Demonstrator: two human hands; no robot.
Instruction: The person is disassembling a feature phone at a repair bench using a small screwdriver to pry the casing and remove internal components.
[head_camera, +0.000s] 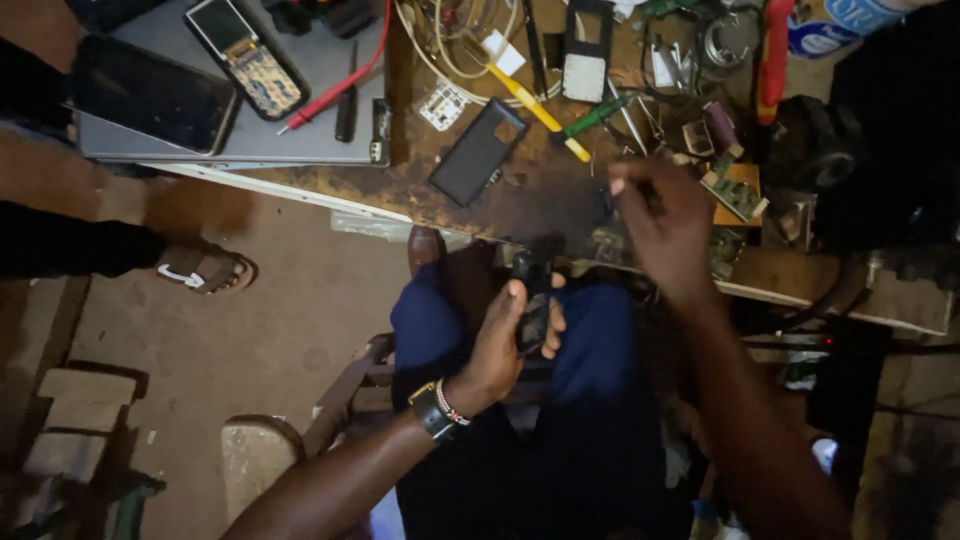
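- Gripping a small dark handset (531, 305) over the lap, the left hand (505, 350) has its thumb along one edge and its fingers curled round the other; the phone sits just below the bench edge, above the blue trousers (600, 350).
- The right hand (665, 225) is raised over the bench edge with fingertips pinched together on something small and dark; the frame is too blurred to tell what it is, or whether anything is truly held there.
- Just beside that hand lies a small green circuit board on an orange card (737, 190).
- Farther up the worn wooden workbench (420, 180) lies a black phone back cover with a camera cut-out (478, 152), and near it a yellow-handled screwdriver (528, 100) and a green-handled one (592, 117).
- At the far left a grey closed laptop (240, 140) carries a dark-screened smartphone (150, 93), a keypad phone with its face removed (247, 55) and a red-handled tool (335, 85).
- A sandalled foot of another person (205, 268) rests on the dirt floor, well apart from the hands.
- Risk, as I judge it: the handset is held one-handed over the knees, so a slip would drop it to the floor; any tiny pinched part could fall into the clutter, and the dim light makes it hard to find.
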